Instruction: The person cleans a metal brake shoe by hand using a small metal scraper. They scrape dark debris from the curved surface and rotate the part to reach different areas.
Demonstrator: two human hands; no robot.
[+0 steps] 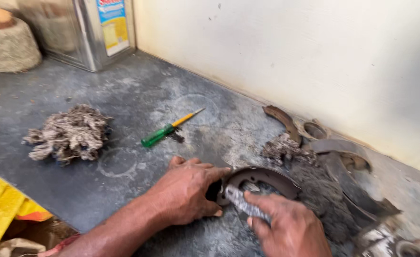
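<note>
Left hand [186,192] first: found pressed knuckles-up on the dark grey worktop [124,85], fingers curled shut around the near end of a curved, dark metal brake shoe [267,177], thumb tucked under. Found the right hand [290,228] closed on a short grey, rough-looking strip [241,200], laid across the inner side of that shoe; could not tell through the blur whether a file or a folded abrasive sheet. Placed the shoe flat on the worktop between the two hands, its far end touching a heap of grey dust and worn, rusty brake parts [333,171] against the cream wall [314,47].

Judged the risks as follows. Held the shoe at one end only, so a hard stroke could have pivoted or skidded it on the dusty surface and sent the strip off the edge. Kept the left fingertips just beside the strip, so such a slip could have scraped them. Worked close to loose dust, which any quick rubbing could have raised toward the face. Left the heap touching the shoe, so a shove could have spilled parts along the wall.

Noted, well apart to the left, a screwdriver with a green handle and yellow shaft [164,132] and a tangled grey-brown wad of cotton waste [69,133], both untouched.
</note>
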